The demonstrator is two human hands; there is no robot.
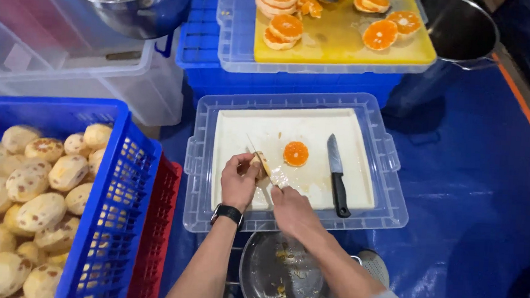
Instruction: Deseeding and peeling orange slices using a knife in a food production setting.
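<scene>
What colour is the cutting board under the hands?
White, stained with juice: the cutting board shows in the head view, set on a clear lid.

Cutting board [315, 124]: matt white plastic
Lid tray [391, 193]: glossy clear plastic
Bowl [133, 3]: polished metal
Crate [115, 189]: blue plastic lattice

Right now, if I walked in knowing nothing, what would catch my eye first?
Probably the left hand steadying a peeled citrus fruit on the white cutting board while the right hand draws a knife through it, with a bright orange half and a black-handled knife lying just beside. At left, a blue crate brims with pale peeled fruit; up top, orange halves dot a yellow board.
</scene>
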